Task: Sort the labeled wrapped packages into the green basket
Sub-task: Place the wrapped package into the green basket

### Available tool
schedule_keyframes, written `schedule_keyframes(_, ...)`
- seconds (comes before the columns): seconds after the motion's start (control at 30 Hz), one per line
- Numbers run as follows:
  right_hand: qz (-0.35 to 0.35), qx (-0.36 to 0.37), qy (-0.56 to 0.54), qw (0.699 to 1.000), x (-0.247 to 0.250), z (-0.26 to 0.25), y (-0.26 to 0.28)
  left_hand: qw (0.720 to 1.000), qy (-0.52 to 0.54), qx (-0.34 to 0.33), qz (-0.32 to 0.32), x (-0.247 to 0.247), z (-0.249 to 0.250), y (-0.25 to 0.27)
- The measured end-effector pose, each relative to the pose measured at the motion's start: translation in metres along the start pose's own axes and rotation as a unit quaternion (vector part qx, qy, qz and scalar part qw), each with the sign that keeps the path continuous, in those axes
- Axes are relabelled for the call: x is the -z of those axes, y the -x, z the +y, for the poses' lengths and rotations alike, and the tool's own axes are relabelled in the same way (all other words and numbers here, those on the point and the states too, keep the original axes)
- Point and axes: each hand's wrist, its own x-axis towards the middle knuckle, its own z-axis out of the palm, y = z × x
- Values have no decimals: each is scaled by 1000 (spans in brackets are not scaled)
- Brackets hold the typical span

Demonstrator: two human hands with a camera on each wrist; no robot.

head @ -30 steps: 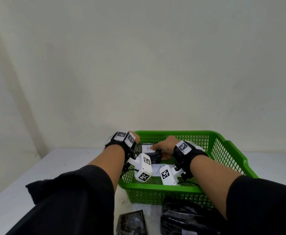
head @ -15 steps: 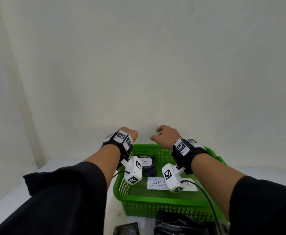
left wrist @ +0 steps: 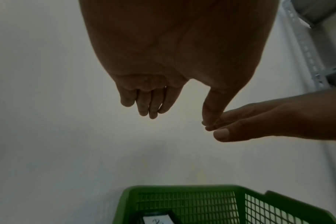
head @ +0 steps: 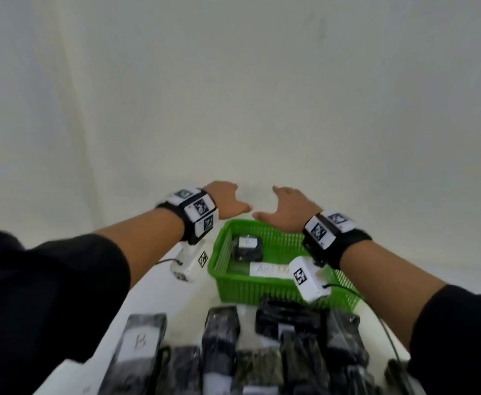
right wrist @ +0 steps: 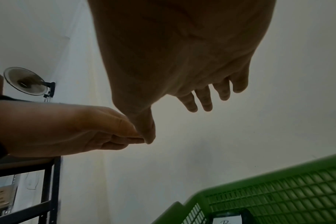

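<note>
Hands hang empty over the green basket (head: 276, 283): left hand (head: 225, 202) and right hand (head: 289, 208), fingers relaxed. One package (head: 247, 248) lies in its far left corner; next, lower onto a labeled package (head: 141, 344) at the table's near edge, gripping across its width.

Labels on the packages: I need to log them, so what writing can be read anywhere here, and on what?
"B": label of the near-left wrapped package on the table.
Label of the package in the green basket: one handwritten letter, too blurred to read.
Paper strip on the basket floor: starts "A", the rest blurred.
Wrist markers: patterns only, no words.
</note>
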Motion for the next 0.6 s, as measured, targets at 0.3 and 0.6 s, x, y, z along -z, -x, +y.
schedule_keyframes(0.3, -26, 13, 43, 999, -16, -15, 76, 997, -59, -19, -42, -8, -4, 90)
schedule_keyframes(0.6, -44, 46, 67, 996, -26, -34, 126, 995, -32, -57, -72, -5, 1, 164)
